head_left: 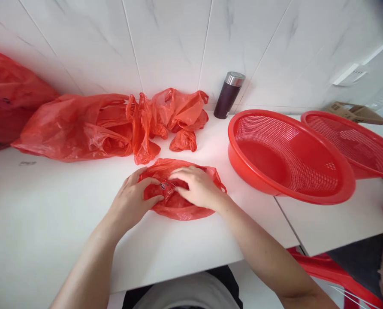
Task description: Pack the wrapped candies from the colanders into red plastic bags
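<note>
A small red plastic bag (178,208) lies crumpled on the white counter (49,223) in front of me. Both hands are on it. My left hand (131,201) grips its left side, fingers curled and thumb pressing the plastic beside a small printed packet (166,187) that shows through or on the bag. My right hand (196,186) lies over the top of the bag, fingers bent and pinching the plastic next to that packet.
Several more red plastic bags (82,126) are heaped at the back left against the tiled wall. A dark flask with a metal cap (228,95) stands behind. Two red perforated basins (288,154) (355,143) sit to the right. A cardboard box (355,112) is far right.
</note>
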The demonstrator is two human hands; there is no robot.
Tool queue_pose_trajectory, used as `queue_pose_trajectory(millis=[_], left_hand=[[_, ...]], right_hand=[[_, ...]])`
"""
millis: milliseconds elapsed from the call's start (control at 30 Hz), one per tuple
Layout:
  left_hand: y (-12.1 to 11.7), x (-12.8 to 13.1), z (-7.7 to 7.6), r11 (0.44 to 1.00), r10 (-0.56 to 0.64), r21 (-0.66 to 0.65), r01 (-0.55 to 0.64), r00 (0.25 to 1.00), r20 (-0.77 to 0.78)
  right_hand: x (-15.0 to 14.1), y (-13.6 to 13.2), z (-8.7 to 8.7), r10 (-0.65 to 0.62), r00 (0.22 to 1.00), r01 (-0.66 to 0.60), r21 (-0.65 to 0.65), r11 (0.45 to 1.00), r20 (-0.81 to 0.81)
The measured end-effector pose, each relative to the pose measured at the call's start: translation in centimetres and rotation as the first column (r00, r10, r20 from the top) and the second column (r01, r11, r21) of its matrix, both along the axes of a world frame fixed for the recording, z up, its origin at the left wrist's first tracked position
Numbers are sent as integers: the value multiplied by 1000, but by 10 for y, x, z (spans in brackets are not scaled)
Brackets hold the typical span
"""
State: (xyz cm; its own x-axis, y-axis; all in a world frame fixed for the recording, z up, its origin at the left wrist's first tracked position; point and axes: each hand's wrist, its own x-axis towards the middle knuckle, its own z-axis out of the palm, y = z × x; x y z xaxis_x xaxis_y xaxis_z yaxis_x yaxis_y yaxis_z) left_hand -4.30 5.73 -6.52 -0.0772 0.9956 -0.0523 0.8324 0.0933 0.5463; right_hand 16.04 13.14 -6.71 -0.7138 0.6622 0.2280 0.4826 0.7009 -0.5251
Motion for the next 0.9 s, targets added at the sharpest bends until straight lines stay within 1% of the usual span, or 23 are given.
queue_pose_trajectory(millis=[67, 133, 200, 300, 333, 367, 433, 500, 533, 600, 733, 833, 900], left_hand=[[0, 0, -2, 1000, 6, 8, -6, 1000, 6], [1, 0, -4, 1000, 15, 13, -15, 1000, 5], [1, 1, -4, 1000, 17, 5, -17, 1000, 9], [2, 0, -3, 1000, 9, -6, -9, 1000, 15], [2, -1, -3, 1000, 5, -4, -5, 1000, 15], [2, -1, -3, 1000, -1, -1, 1, 1000, 17], [2, -2, -4, 1000, -16, 8, 15, 1000, 27], [2, -3, -6, 1000, -26, 15, 25, 999, 39], [2, -3, -6, 1000, -27, 14, 27, 999, 41], [2, -2, -6, 1000, -27, 6, 27, 999, 38], [3, 0, -3, 1000, -15, -17, 15, 1000, 26], [3, 0, -2, 1000, -6, -27, 7, 999, 40], [2, -1, -2, 999, -6, -34, 8, 999, 41]], right_hand=[[-6, -4, -5, 66, 997, -67, 18, 998, 43], [-8, -5, -7, 63, 995, -65, 29, 997, 78], [-6, -1, -6, 30, 998, -32, 35, 999, 63], [0, 5, -2, -59, 998, 59, 40, 997, -1], [1, 6, -1, -62, 998, 63, 41, 997, -22], [1, 6, -1, -44, 998, 45, 42, 998, -37], [-1, 2, -2, 38, 999, -37, 33, 999, -27], [-5, -4, -5, 94, 995, -95, 14, 995, 30], [-7, -6, -5, 99, 993, -100, 2, 995, 62], [-8, -8, -6, 87, 991, -87, -8, 996, 101], [-4, -2, -3, 55, 993, -57, 16, 998, 105], [2, 5, 0, 47, 997, -49, 27, 998, 62], [6, 10, 2, -2, 1000, 2, 18, 1000, -12]])
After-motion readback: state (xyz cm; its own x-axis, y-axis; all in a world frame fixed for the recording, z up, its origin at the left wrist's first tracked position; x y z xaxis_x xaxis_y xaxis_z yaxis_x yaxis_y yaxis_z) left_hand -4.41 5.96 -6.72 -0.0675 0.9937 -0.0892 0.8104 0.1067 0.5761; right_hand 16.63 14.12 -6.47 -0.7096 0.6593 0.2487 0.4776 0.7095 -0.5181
